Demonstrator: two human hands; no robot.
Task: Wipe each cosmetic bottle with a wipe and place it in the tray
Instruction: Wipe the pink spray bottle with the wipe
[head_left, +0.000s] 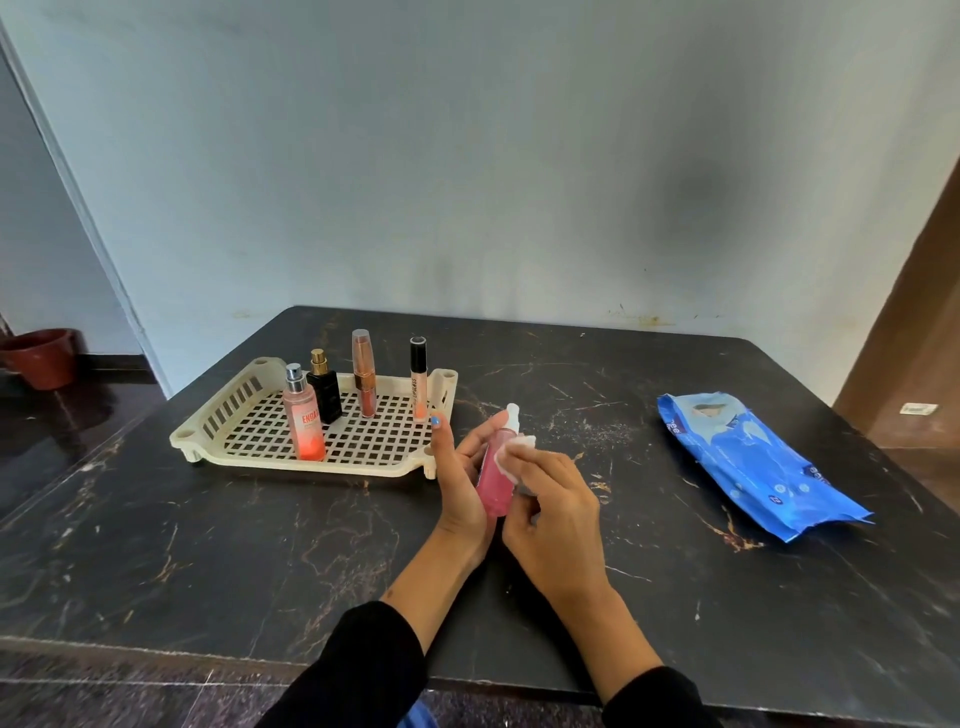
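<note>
My left hand (460, 480) holds a pink spray bottle (494, 480) with a white nozzle, tilted, just right of the tray. With my right hand (556, 512) I pinch a white wipe (514, 452) against the bottle's upper side. The cream lattice tray (244, 410) stands at the table's left. Upright inside it are a peach spray bottle (304, 415), a black perfume bottle (324, 389), a rose-gold tube (363, 376) and a lip gloss (418, 382) with a black cap.
A blue pack of wipes (748, 462) lies on the right of the dark marbled table (260, 545). A wall stands right behind the table. A reddish pot (41, 356) sits on the floor at far left.
</note>
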